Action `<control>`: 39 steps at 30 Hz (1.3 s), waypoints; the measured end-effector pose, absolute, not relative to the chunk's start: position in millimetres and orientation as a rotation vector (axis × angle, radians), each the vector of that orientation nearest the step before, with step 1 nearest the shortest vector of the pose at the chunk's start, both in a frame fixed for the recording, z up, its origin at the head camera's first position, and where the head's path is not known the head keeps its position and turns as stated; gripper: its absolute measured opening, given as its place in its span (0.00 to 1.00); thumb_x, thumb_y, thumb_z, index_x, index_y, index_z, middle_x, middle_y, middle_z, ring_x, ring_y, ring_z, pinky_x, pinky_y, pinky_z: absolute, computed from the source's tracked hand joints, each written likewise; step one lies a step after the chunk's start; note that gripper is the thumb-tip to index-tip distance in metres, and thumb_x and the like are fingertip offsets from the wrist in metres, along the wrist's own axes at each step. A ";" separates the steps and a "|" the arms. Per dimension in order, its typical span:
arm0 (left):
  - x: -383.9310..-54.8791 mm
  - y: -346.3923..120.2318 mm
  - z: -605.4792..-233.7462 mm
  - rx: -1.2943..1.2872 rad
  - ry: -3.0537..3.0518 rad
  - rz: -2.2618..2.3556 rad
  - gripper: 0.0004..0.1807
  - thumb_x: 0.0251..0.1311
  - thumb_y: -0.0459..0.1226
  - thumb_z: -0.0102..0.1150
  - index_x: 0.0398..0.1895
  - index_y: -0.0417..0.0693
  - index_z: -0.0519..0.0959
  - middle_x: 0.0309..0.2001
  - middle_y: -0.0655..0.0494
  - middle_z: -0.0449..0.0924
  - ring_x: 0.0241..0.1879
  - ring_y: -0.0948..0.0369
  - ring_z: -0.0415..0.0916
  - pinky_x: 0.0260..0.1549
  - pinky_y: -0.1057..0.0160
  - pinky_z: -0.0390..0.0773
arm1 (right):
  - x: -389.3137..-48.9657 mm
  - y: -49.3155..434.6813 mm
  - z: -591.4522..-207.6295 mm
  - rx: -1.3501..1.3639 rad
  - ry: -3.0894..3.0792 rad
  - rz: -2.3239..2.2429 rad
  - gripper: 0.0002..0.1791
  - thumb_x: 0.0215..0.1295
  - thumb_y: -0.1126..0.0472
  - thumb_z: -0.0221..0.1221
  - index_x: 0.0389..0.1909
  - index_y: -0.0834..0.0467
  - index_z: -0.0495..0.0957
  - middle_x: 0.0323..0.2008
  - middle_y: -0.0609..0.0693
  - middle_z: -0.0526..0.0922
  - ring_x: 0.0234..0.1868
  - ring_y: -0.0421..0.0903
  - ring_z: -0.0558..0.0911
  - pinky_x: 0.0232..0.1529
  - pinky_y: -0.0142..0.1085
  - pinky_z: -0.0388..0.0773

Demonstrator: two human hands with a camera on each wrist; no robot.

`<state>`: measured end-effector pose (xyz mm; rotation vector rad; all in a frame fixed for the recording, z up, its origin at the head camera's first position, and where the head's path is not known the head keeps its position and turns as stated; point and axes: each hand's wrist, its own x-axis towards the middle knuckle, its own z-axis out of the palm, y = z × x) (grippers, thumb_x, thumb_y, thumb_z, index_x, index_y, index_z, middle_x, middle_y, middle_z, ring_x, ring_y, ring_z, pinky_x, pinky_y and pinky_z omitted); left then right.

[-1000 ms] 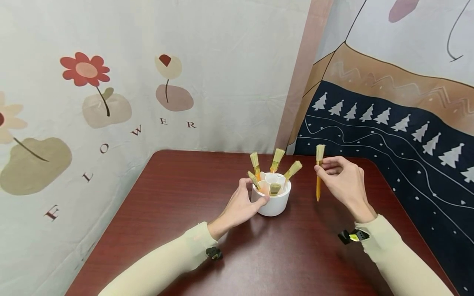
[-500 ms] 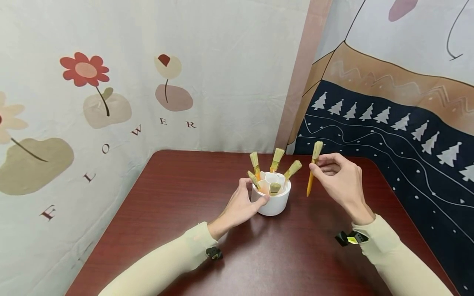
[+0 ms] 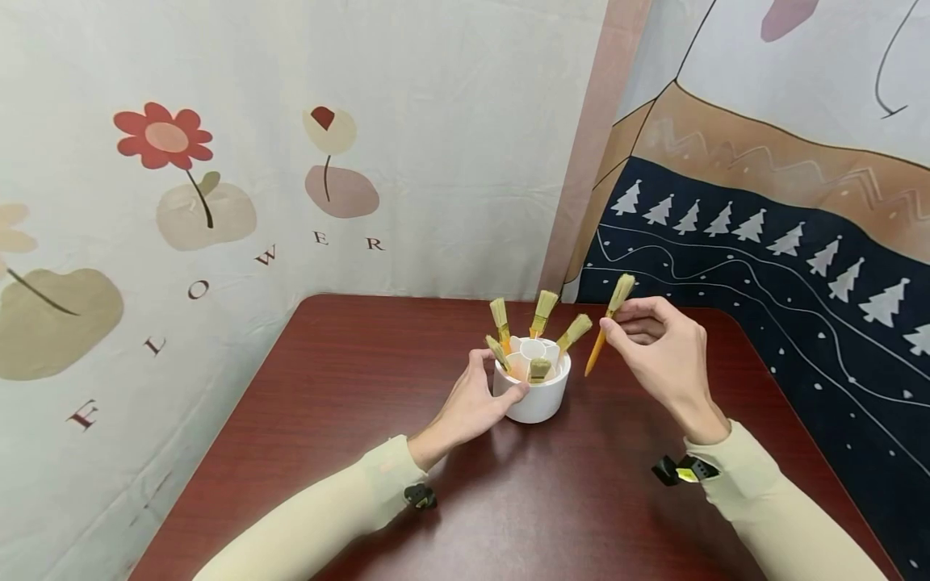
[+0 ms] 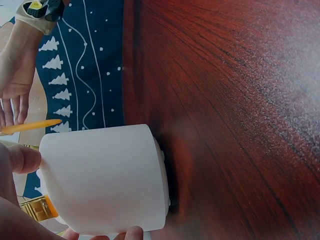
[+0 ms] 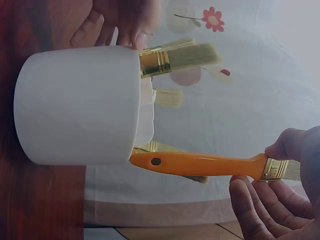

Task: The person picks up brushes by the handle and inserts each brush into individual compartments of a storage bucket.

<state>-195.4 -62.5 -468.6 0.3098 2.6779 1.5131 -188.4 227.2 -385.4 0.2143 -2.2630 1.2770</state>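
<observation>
A white round holder (image 3: 536, 403) with compartments stands on the table, several flat paintbrushes (image 3: 546, 311) in it, bristles up. My left hand (image 3: 465, 411) grips its left side, thumb at the front rim; the left wrist view shows fingertips along the holder's wall (image 4: 105, 175). To the right of the holder, my right hand (image 3: 668, 355) pinches another paintbrush (image 3: 596, 353) by its metal band. This brush is tilted, bristles up to the right and the tip of its orange handle (image 5: 205, 164) down toward the holder. In the right wrist view that tip overlaps the holder's rim.
The dark red wooden table (image 3: 349, 379) carries the holder. Behind it hangs a pale cloth (image 3: 450, 161) with printed flowers, and on the right a dark blue cloth (image 3: 792, 315) with white trees. Black devices (image 3: 686, 470) sit at both wrists.
My right hand has moved left toward the holder, and its paintbrush has gone from upright to tilted, handle end leftward. The left hand and the holder have stayed put.
</observation>
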 end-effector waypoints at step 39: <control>-193.8 -63.1 -467.2 0.336 2.700 1.491 0.43 0.70 0.56 0.76 0.76 0.41 0.69 0.58 0.39 0.83 0.52 0.50 0.79 0.55 0.49 0.80 | -195.9 202.8 -420.8 0.301 -2.111 1.412 0.19 0.72 0.67 0.79 0.58 0.66 0.85 0.48 0.62 0.95 0.42 0.27 0.92 0.49 0.21 0.89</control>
